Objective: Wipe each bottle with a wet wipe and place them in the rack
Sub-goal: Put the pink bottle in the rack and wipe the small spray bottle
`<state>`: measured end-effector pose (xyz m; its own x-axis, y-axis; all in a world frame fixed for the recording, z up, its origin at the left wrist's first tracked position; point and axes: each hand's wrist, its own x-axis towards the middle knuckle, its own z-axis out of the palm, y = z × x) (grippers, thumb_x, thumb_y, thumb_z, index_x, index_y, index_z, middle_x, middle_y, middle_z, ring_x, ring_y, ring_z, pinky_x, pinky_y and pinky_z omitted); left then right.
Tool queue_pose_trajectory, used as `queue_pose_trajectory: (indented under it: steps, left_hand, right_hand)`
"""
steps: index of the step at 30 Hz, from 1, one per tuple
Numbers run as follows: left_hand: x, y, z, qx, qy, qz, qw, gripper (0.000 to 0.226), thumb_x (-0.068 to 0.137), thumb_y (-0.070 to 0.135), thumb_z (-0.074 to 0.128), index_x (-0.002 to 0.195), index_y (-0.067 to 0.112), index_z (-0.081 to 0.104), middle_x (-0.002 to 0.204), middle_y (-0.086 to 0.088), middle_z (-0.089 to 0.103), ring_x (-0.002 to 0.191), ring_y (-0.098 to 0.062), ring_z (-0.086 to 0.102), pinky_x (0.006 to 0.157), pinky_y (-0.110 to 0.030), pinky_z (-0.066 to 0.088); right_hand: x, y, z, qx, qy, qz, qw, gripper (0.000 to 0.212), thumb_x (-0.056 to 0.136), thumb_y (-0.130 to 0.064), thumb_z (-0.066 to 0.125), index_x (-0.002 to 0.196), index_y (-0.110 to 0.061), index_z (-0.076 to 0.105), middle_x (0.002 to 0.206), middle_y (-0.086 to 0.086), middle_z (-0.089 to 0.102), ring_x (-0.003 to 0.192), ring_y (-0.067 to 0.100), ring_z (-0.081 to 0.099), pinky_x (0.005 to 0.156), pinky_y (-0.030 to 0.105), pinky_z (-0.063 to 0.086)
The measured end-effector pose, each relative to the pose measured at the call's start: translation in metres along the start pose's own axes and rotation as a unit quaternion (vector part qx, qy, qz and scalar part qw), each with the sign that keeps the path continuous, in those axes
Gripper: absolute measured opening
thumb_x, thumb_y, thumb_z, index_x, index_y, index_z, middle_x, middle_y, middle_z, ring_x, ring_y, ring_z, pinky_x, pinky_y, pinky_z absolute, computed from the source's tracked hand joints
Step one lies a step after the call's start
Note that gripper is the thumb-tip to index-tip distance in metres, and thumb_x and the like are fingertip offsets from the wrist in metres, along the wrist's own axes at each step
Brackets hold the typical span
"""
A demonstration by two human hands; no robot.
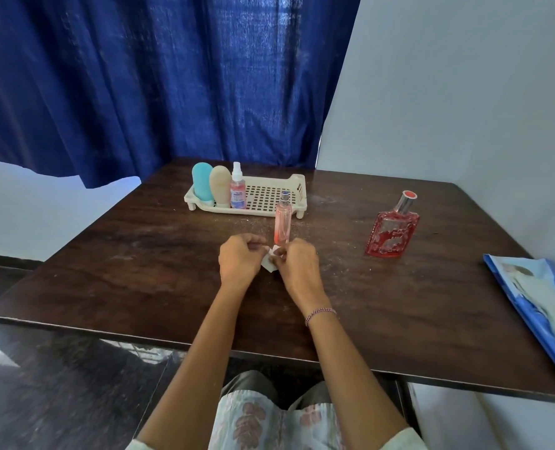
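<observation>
A cream perforated rack (pixel 271 193) stands at the back of the dark wooden table (pixel 140 264). In its left end stand a blue bottle (pixel 202 182), a beige bottle (pixel 220 186) and a small clear spray bottle (pixel 238 186). A slim pink spray bottle (pixel 282 222) stands upright on the table just in front of the rack. Right below it, my left hand (pixel 241 258) and my right hand (pixel 297 266) both pinch a small folded white wet wipe (pixel 269 263) between them. A red square perfume bottle (pixel 393 229) stands to the right.
A blue wet wipe pack (pixel 542 303) lies at the table's right edge. A blue curtain (pixel 159 79) hangs behind the table and a pale wall (pixel 464 92) is on the right. The tabletop is speckled with dust around the bottles.
</observation>
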<state>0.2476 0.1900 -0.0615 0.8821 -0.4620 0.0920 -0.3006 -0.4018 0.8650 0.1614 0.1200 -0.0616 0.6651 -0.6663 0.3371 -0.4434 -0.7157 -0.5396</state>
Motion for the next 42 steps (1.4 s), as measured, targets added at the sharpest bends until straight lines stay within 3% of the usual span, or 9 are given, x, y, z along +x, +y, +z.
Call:
queue_pose_trajectory:
  steps: [5, 12, 16, 20, 24, 30, 35, 39, 42]
  left_hand:
    - [0.0, -0.003, -0.005, -0.071, -0.036, 0.003, 0.997, 0.021, 0.082, 0.012, 0.073, 0.103, 0.013, 0.072, 0.096, 0.001, 0.069, 0.083, -0.008, 0.065, 0.083, -0.031, 0.057]
    - [-0.004, 0.014, -0.013, -0.177, -0.043, 0.039, 0.982, 0.015, 0.085, 0.006, 0.068, 0.098, 0.012, 0.073, 0.09, -0.005, 0.073, 0.081, -0.012, 0.07, 0.072, -0.022, 0.058]
    - [0.004, 0.03, -0.014, -0.221, 0.0, 0.078, 0.972, 0.021, 0.086, 0.013, 0.068, 0.107, 0.015, 0.069, 0.095, -0.002, 0.073, 0.081, -0.009, 0.069, 0.071, -0.02, 0.056]
    - [0.018, 0.038, -0.005, -0.188, 0.029, 0.109, 0.976, 0.044, 0.081, 0.025, 0.073, 0.122, 0.015, 0.06, 0.117, 0.002, 0.066, 0.107, -0.008, 0.061, 0.092, -0.028, 0.051]
    - [0.028, 0.032, 0.009, -0.157, -0.031, 0.102, 0.982, 0.06, 0.078, 0.026, 0.076, 0.131, 0.011, 0.053, 0.132, -0.002, 0.058, 0.121, -0.013, 0.054, 0.103, -0.034, 0.045]
    - [0.035, 0.024, 0.02, -0.147, 0.0, 0.089, 0.985, 0.054, 0.079, 0.019, 0.076, 0.127, 0.005, 0.056, 0.119, -0.008, 0.065, 0.106, -0.014, 0.06, 0.099, -0.034, 0.048]
    - [0.035, 0.023, 0.021, -0.173, 0.009, 0.089, 0.981, 0.049, 0.08, 0.013, 0.075, 0.125, 0.005, 0.057, 0.106, -0.001, 0.066, 0.092, -0.006, 0.06, 0.086, -0.019, 0.049]
    - [0.036, 0.022, 0.024, -0.133, 0.018, 0.112, 0.985, 0.041, 0.08, 0.016, 0.074, 0.118, 0.009, 0.06, 0.105, 0.001, 0.068, 0.094, -0.009, 0.063, 0.087, -0.026, 0.052]
    - [0.035, 0.023, 0.026, -0.12, 0.024, 0.117, 0.986, 0.037, 0.08, 0.015, 0.073, 0.114, 0.007, 0.061, 0.107, -0.004, 0.069, 0.098, -0.012, 0.063, 0.09, -0.029, 0.052]
  right_hand:
    - [0.003, 0.001, -0.003, 0.052, 0.047, -0.012, 0.997, 0.012, 0.084, -0.021, 0.068, 0.09, -0.012, 0.071, 0.096, 0.002, 0.059, 0.086, 0.014, 0.059, 0.076, 0.025, 0.05]
    - [0.009, -0.003, -0.022, 0.214, 0.055, -0.002, 0.975, 0.009, 0.079, -0.015, 0.074, 0.087, -0.013, 0.071, 0.092, -0.001, 0.064, 0.083, 0.009, 0.061, 0.078, 0.024, 0.052]
    - [0.03, -0.011, -0.044, 0.206, 0.098, -0.04, 0.973, 0.023, 0.082, -0.01, 0.069, 0.106, -0.009, 0.069, 0.103, 0.001, 0.065, 0.085, 0.004, 0.058, 0.074, 0.004, 0.046]
    - [0.059, -0.013, -0.055, 0.158, 0.197, -0.088, 0.964, 0.022, 0.086, -0.013, 0.064, 0.108, -0.011, 0.069, 0.105, 0.003, 0.067, 0.09, 0.007, 0.059, 0.084, 0.016, 0.048]
    - [0.071, -0.01, -0.05, 0.042, 0.18, -0.133, 0.974, 0.024, 0.091, -0.02, 0.059, 0.11, -0.01, 0.069, 0.105, 0.002, 0.067, 0.1, 0.012, 0.052, 0.086, 0.014, 0.038]
    - [0.069, -0.008, -0.042, -0.022, 0.117, -0.186, 0.975, 0.028, 0.09, -0.01, 0.058, 0.117, -0.008, 0.064, 0.112, 0.003, 0.061, 0.105, 0.011, 0.044, 0.092, 0.013, 0.032]
    - [0.07, -0.014, -0.05, -0.106, 0.037, -0.212, 0.971, 0.045, 0.086, -0.008, 0.062, 0.129, -0.007, 0.053, 0.121, 0.007, 0.056, 0.112, 0.02, 0.044, 0.098, 0.031, 0.042]
    - [0.073, -0.026, -0.057, -0.247, -0.005, -0.22, 0.944, 0.041, 0.087, -0.016, 0.063, 0.126, -0.008, 0.055, 0.124, 0.008, 0.052, 0.113, 0.02, 0.044, 0.096, 0.027, 0.04]
    - [0.074, -0.034, -0.057, -0.29, -0.002, -0.2, 0.936, 0.042, 0.085, -0.022, 0.066, 0.123, -0.006, 0.055, 0.12, 0.01, 0.054, 0.109, 0.021, 0.048, 0.09, 0.027, 0.041]
